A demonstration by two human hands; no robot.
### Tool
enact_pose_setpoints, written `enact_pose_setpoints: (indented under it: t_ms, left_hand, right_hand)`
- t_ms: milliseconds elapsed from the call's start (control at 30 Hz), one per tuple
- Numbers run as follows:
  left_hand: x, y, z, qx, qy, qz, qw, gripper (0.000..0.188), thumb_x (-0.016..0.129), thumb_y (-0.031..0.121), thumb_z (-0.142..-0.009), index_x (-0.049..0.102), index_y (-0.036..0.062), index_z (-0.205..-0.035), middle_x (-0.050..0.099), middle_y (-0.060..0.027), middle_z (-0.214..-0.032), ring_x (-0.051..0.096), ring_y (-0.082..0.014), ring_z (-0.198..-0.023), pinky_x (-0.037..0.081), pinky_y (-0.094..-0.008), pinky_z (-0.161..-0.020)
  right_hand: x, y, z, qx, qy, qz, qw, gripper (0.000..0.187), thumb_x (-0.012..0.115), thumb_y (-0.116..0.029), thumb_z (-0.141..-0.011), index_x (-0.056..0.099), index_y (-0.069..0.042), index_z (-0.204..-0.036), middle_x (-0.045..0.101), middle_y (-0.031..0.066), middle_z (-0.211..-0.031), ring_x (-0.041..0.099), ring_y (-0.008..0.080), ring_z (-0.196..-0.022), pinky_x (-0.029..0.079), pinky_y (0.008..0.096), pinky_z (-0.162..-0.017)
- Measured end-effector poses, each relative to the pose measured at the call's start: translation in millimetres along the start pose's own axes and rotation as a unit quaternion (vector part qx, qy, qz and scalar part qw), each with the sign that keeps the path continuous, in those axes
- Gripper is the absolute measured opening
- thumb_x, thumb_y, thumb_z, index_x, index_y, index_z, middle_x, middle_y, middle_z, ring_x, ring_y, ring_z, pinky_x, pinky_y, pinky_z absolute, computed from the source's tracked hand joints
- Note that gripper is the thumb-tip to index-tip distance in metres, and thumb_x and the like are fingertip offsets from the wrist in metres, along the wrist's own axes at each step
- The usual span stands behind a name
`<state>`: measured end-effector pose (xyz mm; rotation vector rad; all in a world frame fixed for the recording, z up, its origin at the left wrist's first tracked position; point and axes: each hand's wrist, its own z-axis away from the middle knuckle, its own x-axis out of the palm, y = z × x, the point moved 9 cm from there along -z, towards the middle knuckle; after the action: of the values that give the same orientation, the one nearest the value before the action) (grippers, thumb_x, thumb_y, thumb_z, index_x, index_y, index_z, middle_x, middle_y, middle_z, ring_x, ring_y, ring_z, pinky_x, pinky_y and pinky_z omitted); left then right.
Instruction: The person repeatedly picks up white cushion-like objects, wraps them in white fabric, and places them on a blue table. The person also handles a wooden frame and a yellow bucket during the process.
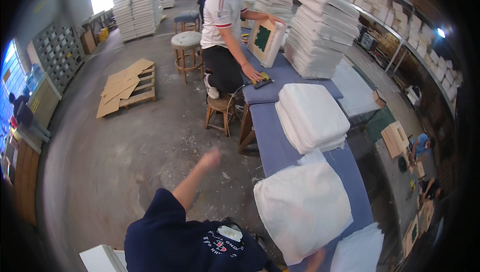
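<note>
My left hand (211,158) is out over the concrete floor, left of the blue padded bench, and smeared by motion. Whether its fingers are closed does not show, and nothing can be made out in it. At the lower edge of the picture my right hand (316,259) is beside the near end of a white cloth-covered block (305,199) on the bench. Its fingers are blurred and partly cut off. A stack of folded white cloth (312,114) sits just beyond the block. More white cloth sheets (357,248) lie at the near right.
The blue bench (266,144) runs away from me. A co-worker (220,17) on a wooden stool (221,107) steadies a white-sided panel (265,40) beside a tall stack of white cushions (322,32). Cardboard sheets (120,89) lie on a pallet on the left.
</note>
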<state>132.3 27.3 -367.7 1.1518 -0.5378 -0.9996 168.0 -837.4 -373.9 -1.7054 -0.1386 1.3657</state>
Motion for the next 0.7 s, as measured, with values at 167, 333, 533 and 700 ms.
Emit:
enact_pose_setpoints:
  t_ms: [167, 333, 533, 700]
  left_hand:
    - [145, -224, 107, -0.153, -0.284, -0.325, 0.889, 0.048, 0.053, 0.044, -0.094, 0.06, 0.0095, -0.127, 0.066, -0.0081, -0.1, 0.06, -0.0184, -0.091, 0.047, -0.0358, -0.078]
    - [124, -240, 92, 0.073, -0.34, -0.358, 0.866, 0.041, 0.053, 0.038, -0.096, 0.061, 0.0105, -0.124, 0.065, -0.0056, -0.083, 0.057, -0.0139, -0.074, 0.047, -0.0268, -0.059]
    - [137, -115, 32, -0.235, -0.075, -0.127, 0.961, 0.053, 0.056, 0.047, -0.093, 0.058, 0.0092, -0.13, 0.065, -0.0062, -0.115, 0.062, -0.0196, -0.096, 0.051, -0.0369, -0.076]
    - [258, -57, -10, -0.188, -0.134, -0.036, 0.972, 0.062, 0.055, 0.055, -0.091, 0.055, 0.011, -0.135, 0.059, -0.0112, -0.129, 0.055, -0.0295, -0.117, 0.048, -0.0473, -0.094]
  right_hand:
    - [64, -9, 40, 0.054, -0.003, -0.08, 0.995, 0.065, 0.054, -0.037, -0.096, 0.038, 0.007, -0.141, 0.047, 0.0245, -0.141, 0.048, 0.0349, -0.127, 0.035, 0.0392, -0.109]
    - [37, -43, 40, 0.082, -0.074, -0.076, 0.991, 0.069, 0.055, -0.05, -0.093, 0.047, 0.003, -0.136, 0.049, 0.0299, -0.135, 0.046, 0.0418, -0.127, 0.036, 0.0419, -0.106]
    - [-7, -66, 59, -0.013, 0.093, 0.082, 0.992, 0.047, 0.063, -0.043, -0.089, 0.059, 0.002, -0.101, 0.057, 0.0225, -0.099, 0.051, 0.0372, -0.094, 0.042, 0.0451, -0.085]
    - [32, 15, 39, 0.022, 0.014, -0.009, 1.0, 0.052, 0.058, -0.05, -0.093, 0.057, 0.002, -0.095, 0.062, 0.0154, -0.087, 0.054, 0.0277, -0.076, 0.046, 0.039, -0.074]
